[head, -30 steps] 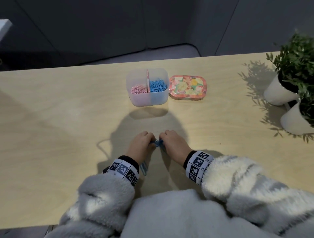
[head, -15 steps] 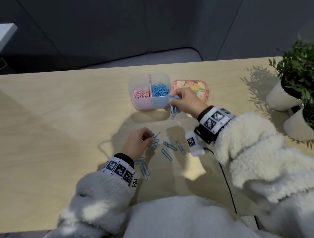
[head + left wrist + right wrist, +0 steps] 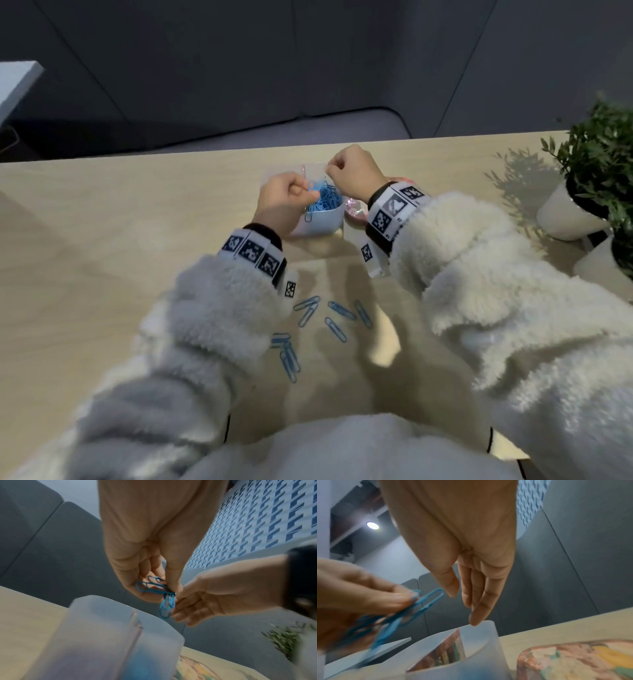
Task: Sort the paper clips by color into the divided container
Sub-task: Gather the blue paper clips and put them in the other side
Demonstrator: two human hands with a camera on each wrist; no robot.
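Observation:
The translucent divided container (image 3: 325,224) stands at the table's far middle, with a heap of blue clips (image 3: 325,202) in its right compartment. My left hand (image 3: 301,195) hovers over the container's left part, hiding that side, and pinches a small bunch of blue paper clips (image 3: 154,586) between thumb and fingers. My right hand (image 3: 471,601) hangs over the container's far rim (image 3: 481,630) with straight fingers, holding nothing. Several loose blue clips (image 3: 337,318) lie on the table near me, between my sleeves.
A floral tin (image 3: 573,660) sits just right of the container, mostly hidden under my right wrist in the head view. Two white pots with green plants (image 3: 579,209) stand at the table's right edge. More blue clips (image 3: 287,356) lie by my left sleeve.
My left hand has lifted off the table and carried its blue clips up to the container. My right hand has moved over the container, and the clips it held are no longer in it.

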